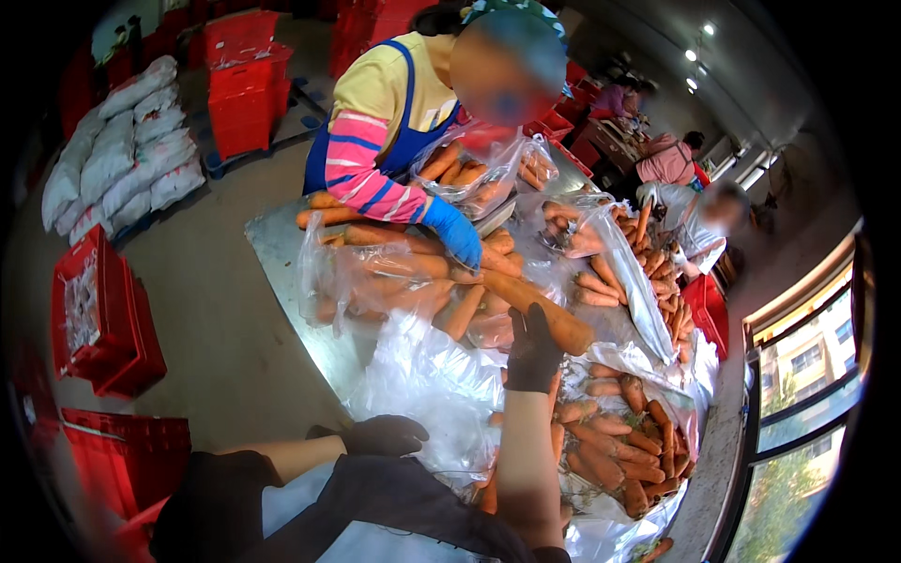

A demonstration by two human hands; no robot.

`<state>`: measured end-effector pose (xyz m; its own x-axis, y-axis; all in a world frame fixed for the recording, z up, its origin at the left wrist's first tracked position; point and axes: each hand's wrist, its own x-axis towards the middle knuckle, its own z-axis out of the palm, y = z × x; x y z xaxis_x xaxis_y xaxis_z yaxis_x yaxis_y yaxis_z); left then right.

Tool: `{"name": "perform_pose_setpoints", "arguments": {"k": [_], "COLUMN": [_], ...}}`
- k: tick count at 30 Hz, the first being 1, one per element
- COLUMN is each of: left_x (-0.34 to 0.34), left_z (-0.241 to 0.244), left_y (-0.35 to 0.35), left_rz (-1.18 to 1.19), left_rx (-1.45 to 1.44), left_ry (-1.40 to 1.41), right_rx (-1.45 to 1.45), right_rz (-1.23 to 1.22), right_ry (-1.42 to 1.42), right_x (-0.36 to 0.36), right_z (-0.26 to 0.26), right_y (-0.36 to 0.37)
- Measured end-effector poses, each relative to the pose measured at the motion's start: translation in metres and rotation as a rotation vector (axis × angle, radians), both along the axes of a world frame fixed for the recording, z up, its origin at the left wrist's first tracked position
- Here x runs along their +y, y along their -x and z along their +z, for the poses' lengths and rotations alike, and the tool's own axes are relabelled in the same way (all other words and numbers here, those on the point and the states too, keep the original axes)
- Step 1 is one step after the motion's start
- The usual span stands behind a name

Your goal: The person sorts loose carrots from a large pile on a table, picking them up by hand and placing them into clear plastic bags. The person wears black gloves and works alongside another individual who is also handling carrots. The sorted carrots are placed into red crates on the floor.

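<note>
My right hand (533, 352), in a dark glove, reaches over the metal table (331, 359) and touches the thick end of a large carrot (538, 299); whether its fingers grip it is unclear. A co-worker's blue-gloved hand (456, 232) is at the other end of that carrot. My left hand (387, 435), also dark-gloved, is low in front of my body, beside crumpled clear plastic bags (429, 380), its fingers partly hidden. Clear bags of carrots (394, 278) lie beyond. Loose carrots (605, 450) are heaped on white sacking to the right.
The co-worker (394, 105) leans over the far side of the table. Red crates (105, 317) and stacked white sacks (134, 141) stand on the floor at left. Another person (693, 218) handles carrots at the far right, near more carrot piles. Windows (802, 366) line the right.
</note>
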<state>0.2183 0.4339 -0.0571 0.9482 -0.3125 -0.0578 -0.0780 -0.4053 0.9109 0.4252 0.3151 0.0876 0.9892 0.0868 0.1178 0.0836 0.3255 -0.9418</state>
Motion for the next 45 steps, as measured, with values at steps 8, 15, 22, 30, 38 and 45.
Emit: {"name": "perform_pose_setpoints", "arguments": {"k": [8, 15, 22, 30, 38, 45], "left_x": [0.01, 0.006, -0.002, -0.018, -0.024, -0.026], "left_z": [0.006, 0.042, 0.028, 0.058, 0.055, 0.044], "left_y": [-0.005, -0.044, -0.043, -0.032, -0.031, -0.045], "left_rz": [-0.048, 0.041, -0.124, 0.003, 0.106, 0.025], "left_rx": [-0.197, -0.384, -0.473, 0.025, 0.143, -0.095], "left_ry": [-0.025, -0.055, -0.007, 0.134, 0.175, 0.154], "right_rx": [-0.081, -0.181, -0.197, -0.376, -0.317, -0.343], "right_rz": [-0.203, -0.39, -0.354, -0.463, -0.378, -0.386], "right_ry": [-0.116, 0.121, 0.177, 0.234, 0.146, 0.177], "right_x": [-0.004, -0.008, -0.024, -0.035, -0.034, -0.078], "right_z": [-0.013, -0.007, -0.002, -0.02, -0.022, -0.006], "right_y": [0.003, 0.022, 0.019, 0.005, 0.008, 0.012]}}
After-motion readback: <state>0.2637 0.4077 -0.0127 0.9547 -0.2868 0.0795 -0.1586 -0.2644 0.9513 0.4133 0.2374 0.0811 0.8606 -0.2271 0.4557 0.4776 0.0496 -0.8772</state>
